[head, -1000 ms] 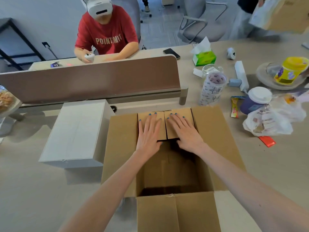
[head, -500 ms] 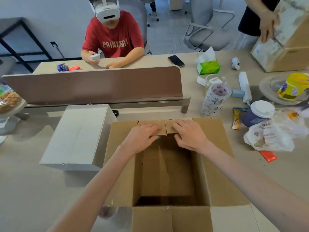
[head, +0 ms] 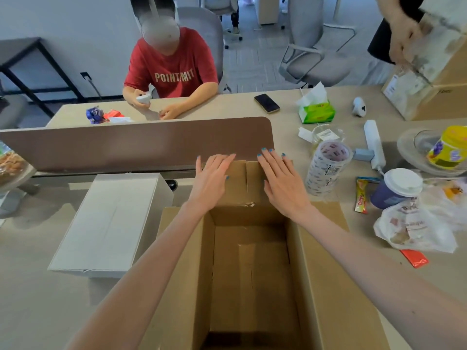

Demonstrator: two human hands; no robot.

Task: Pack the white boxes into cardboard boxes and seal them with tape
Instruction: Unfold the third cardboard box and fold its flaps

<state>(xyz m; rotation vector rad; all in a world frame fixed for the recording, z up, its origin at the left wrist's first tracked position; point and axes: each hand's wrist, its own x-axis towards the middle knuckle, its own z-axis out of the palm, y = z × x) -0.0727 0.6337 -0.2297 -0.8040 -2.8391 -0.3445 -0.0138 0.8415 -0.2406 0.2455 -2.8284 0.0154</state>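
Observation:
An open cardboard box [head: 326, 286] stands on the table right in front of me, its inside bare. Its far flaps [head: 238, 180] point away from me. My left hand [head: 212, 176] lies flat on the left far flap with straight fingers. My right hand [head: 281, 179] presses flat on the right far flap. A white box [head: 111, 223] sits on the table to the left of the cardboard box, apart from it. A roll of printed tape [head: 328, 168] stands upright to the right of my right hand.
A brown desk divider [head: 126, 145] runs just behind the flaps. On the right lie a lidded cup [head: 396, 188], a plastic bag [head: 414, 228], a snack packet [head: 360, 197], a tissue pack [head: 316, 112] and a phone [head: 266, 103]. One person sits opposite; another handles a cardboard box [head: 434, 87] at far right.
Both hands went from curled over the far flaps to lying flat on them, pushing them outward. The flaps now point away from me and the box's inside shows fully.

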